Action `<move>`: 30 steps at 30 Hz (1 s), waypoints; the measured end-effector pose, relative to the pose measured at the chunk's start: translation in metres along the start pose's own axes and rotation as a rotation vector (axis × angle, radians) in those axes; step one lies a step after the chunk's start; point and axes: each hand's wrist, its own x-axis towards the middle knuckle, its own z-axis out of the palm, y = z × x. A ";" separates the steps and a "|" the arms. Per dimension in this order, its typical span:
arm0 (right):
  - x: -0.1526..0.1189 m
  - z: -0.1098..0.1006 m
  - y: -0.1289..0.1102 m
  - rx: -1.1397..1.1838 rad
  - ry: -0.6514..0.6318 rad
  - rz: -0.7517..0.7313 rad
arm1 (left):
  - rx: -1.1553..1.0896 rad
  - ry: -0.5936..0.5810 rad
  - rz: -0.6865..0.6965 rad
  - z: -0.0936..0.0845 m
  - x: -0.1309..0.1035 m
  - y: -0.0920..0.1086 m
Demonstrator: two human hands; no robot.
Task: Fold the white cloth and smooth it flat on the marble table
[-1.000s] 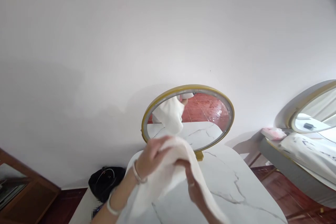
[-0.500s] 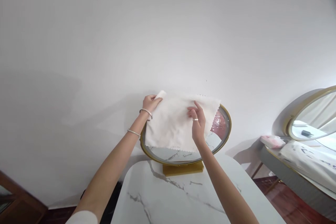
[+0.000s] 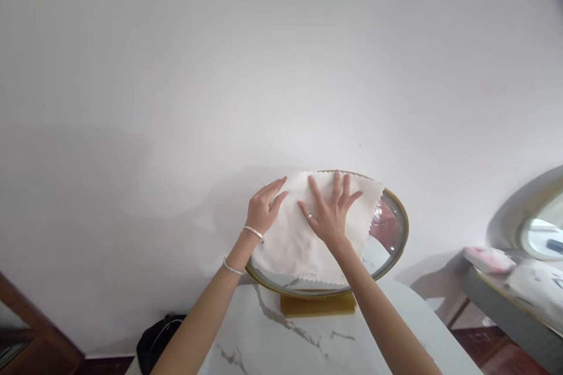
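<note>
A white cloth [image 3: 299, 255] with zigzag edges lies spread over the face of a round gold-rimmed mirror [image 3: 403, 228]. My right hand [image 3: 329, 214], a ring on one finger, rests flat on the cloth's upper half with its fingers spread. At the cloth's upper left is my left hand [image 3: 263, 208], fingers stretched out and thumb apart, beside or touching the fabric. The mirror's right side and bottom strip show past the cloth; its upper left rim is hidden. Below it, a gold base [image 3: 317, 306] stands on the white marbled tabletop [image 3: 281, 345].
A plain wall [image 3: 281, 70] rises right behind the mirror. To the right, a second table [image 3: 505, 310] carries a pink-and-white packet [image 3: 489, 259], a white plastic bag [image 3: 539, 281] and another round mirror [image 3: 545, 234]. A black item [image 3: 153, 334] sits left of the marbled table.
My left hand has let go of the rolled cloth edge and opened. My right hand has turned and flattened with fingers spread on the cloth. The view has shifted slightly.
</note>
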 end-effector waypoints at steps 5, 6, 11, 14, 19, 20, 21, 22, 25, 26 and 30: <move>0.009 0.018 -0.031 0.006 -0.121 -0.367 | -0.107 0.166 -0.249 -0.003 -0.042 -0.019; 0.009 0.022 -0.036 0.008 -0.152 -0.440 | -0.128 0.174 -0.316 -0.005 -0.049 -0.020; 0.015 0.034 -0.033 0.008 -0.136 -0.463 | -0.139 0.141 -0.469 -0.013 -0.043 -0.010; 0.027 0.031 -0.010 -0.012 -0.034 -0.296 | -0.122 0.089 -0.388 -0.011 -0.007 0.007; 0.038 0.007 0.032 -0.052 0.180 0.023 | -0.018 -0.043 -0.270 0.015 0.060 0.039; 0.036 0.001 0.035 -0.057 0.262 0.083 | 0.005 -0.059 -0.271 0.020 0.070 0.045; 0.034 -0.005 0.036 -0.058 0.337 0.121 | 0.022 -0.072 -0.278 0.025 0.080 0.050; 0.030 -0.011 0.036 -0.054 0.387 0.127 | 0.033 -0.079 -0.287 0.027 0.088 0.054; 0.025 -0.021 0.028 -0.029 0.306 0.034 | 0.058 -0.041 -0.338 0.022 0.101 0.057; 0.025 -0.022 0.026 -0.028 0.235 0.012 | 0.072 -0.021 -0.361 0.016 0.101 0.055; 0.041 -0.015 0.021 -0.054 0.042 -0.046 | 0.113 -0.071 -0.458 -0.019 0.075 0.030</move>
